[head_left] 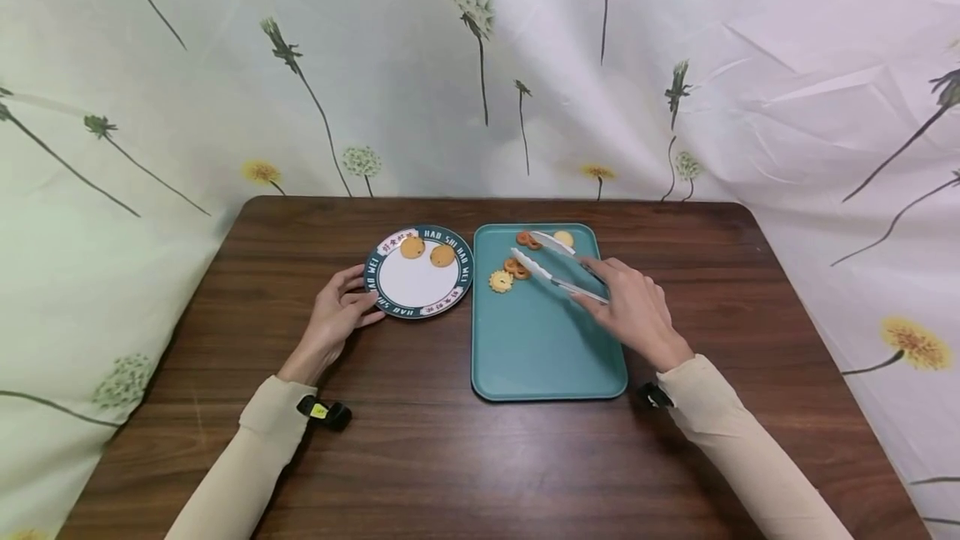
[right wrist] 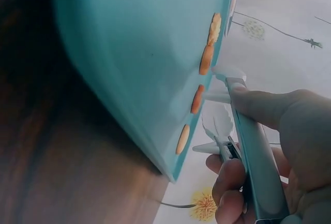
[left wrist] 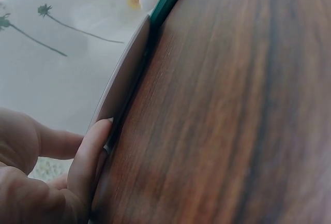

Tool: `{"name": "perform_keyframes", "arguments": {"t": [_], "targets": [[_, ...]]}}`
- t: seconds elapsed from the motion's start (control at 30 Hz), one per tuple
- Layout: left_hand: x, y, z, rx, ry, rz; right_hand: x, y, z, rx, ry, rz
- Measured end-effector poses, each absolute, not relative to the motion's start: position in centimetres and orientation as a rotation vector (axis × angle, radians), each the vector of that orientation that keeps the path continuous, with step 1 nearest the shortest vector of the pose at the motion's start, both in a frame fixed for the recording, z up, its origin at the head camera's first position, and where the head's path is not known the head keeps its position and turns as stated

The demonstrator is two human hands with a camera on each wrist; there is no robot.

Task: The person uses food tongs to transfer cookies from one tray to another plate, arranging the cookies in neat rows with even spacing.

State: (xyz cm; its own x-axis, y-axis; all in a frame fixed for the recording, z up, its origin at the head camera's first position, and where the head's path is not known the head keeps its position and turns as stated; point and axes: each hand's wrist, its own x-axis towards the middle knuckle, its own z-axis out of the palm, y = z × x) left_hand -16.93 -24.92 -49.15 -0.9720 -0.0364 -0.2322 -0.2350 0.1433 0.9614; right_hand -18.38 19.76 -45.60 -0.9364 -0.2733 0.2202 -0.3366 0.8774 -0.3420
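My left hand (head_left: 339,311) grips the left rim of a white plate (head_left: 412,283) with a dark green lettered border. Two round golden cookies (head_left: 442,256) lie at its far side. In the left wrist view, fingers (left wrist: 89,157) hold the plate's edge close over the wood. My right hand (head_left: 633,307) holds a pair of metal tongs (right wrist: 256,157) with pale scalloped tips, spread apart over the far part of a teal tray (head_left: 547,357). Near the tips are brown pretzel-shaped cookies (head_left: 522,272), a scalloped yellow cookie (head_left: 501,281) and a pale round cookie (head_left: 564,237).
Plate and tray sit side by side on a dark wooden table (head_left: 420,457), the plate's right rim close to the tray's left edge. Behind the table hangs a pale cloth (head_left: 405,98) printed with dandelions. Each wrist wears a black strap (head_left: 322,412).
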Motion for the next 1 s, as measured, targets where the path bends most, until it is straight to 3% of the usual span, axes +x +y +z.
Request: {"name": "perform_keyframes", "arguments": {"t": [1.0], "targets": [[-16.8, -25.0, -49.0, -0.26, 2.236, 1.958, -16.5, 20.3, -45.9, 0.499, -2.905, 0.561]]}}
